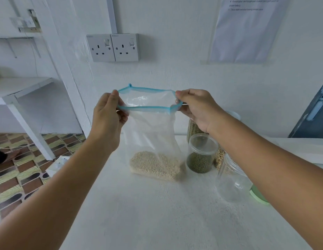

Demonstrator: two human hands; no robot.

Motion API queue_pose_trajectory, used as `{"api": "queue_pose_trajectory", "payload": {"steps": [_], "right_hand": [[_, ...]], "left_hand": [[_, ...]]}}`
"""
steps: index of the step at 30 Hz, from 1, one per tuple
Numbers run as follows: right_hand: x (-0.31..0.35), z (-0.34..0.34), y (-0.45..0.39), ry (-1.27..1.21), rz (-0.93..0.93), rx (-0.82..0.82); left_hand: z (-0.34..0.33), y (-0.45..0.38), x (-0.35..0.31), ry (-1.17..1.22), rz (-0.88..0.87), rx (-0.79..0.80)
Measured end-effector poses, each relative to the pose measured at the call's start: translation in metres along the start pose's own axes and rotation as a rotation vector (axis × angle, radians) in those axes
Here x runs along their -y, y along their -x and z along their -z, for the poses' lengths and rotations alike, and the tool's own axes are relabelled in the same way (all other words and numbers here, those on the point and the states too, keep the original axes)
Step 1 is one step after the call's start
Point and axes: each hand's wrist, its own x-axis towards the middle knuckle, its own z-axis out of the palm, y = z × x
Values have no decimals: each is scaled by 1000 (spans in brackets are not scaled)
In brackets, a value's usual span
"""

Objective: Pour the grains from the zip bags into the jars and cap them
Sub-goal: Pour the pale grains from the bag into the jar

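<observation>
We hold the clear zip bag [150,134] upright on the white table [139,213], its blue zip mouth pulled open, and pale grains [154,166] fill only its bottom. Our left hand [107,112] and right hand [195,107] each pinch one end of the zip. Just beside it stand an empty clear jar [231,181] and a smaller jar [200,153] with green grains inside.

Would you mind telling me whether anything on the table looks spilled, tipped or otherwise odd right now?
Nothing stands out. The zip bag stands on the table with its grains settled at the bottom, its mouth held open by the left hand and right hand. The jars beside it stand upright, and no loose grains show.
</observation>
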Motion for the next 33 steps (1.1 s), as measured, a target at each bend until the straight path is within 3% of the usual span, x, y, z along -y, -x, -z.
{"api": "queue_pose_trajectory", "payload": {"steps": [7, 12, 19, 23, 27, 30, 33], "right_hand": [[13, 0, -2, -86, 114, -36], [-7, 4, 11, 272, 73, 145], [2, 0, 0, 212, -42, 248], [7, -10, -1, 380, 34, 403], [13, -18, 7, 627, 118, 495], [11, -21, 6, 899, 151, 396], [5, -21, 4, 904, 142, 250]], "left_hand": [[-8, -29, -20, 64, -47, 84], [-2, -28, 15, -86, 11, 245], [-2, -16, 27, -247, 26, 346], [-5, -5, 42, -399, 1, 445], [-4, 4, 58, -393, 24, 529], [0, 10, 70, -380, 59, 542], [14, 11, 84, -385, 93, 463]]}}
